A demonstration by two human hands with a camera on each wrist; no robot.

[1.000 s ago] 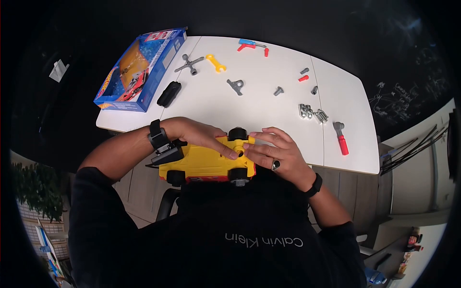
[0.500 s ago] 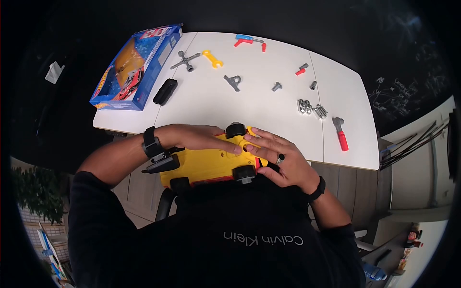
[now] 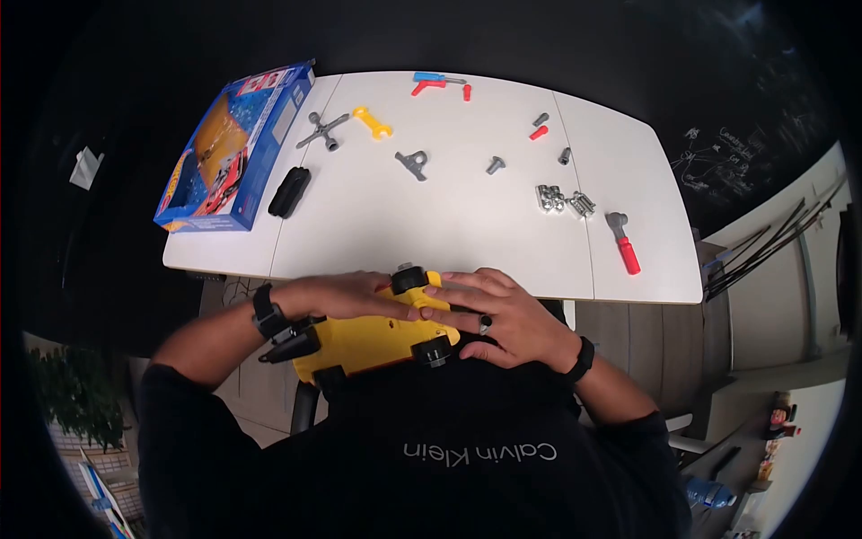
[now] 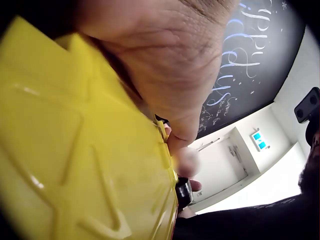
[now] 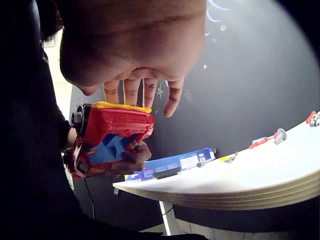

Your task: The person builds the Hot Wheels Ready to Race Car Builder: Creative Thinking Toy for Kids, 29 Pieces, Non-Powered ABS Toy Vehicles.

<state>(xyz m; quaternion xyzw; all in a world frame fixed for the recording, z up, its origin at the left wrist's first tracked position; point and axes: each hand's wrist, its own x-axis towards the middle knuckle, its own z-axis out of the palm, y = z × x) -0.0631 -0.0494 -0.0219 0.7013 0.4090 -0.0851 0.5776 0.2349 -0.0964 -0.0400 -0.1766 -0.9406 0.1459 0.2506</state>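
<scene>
A toy car (image 3: 359, 340) is held upside down in front of the chest, its yellow underside up and black wheels (image 3: 432, 349) showing. My left hand (image 3: 346, 296) grips it, the thumb stretched along the underside. In the right wrist view, the curled fingers of the left hand (image 5: 134, 159) lie by the blue window of the red body (image 5: 122, 125). My right hand (image 3: 516, 323) lies flat at the car's right end, straight fingers over the yellow underside. Its fingertips are close to the left thumb tip.
On the white table (image 3: 359, 234) stand a blue toy box (image 3: 238, 148) and a black part (image 3: 289, 192). Beyond lie a grey cross wrench (image 3: 323, 131), a yellow wrench (image 3: 372, 122), a grey bracket (image 3: 412, 164), a bolt (image 3: 496, 164), silver parts (image 3: 564, 200) and a red-handled tool (image 3: 624, 244).
The car has come nearer the body and left in the head view, and slants more, right end higher. Both hands moved with it. The right fingers have straightened and spread over its end.
</scene>
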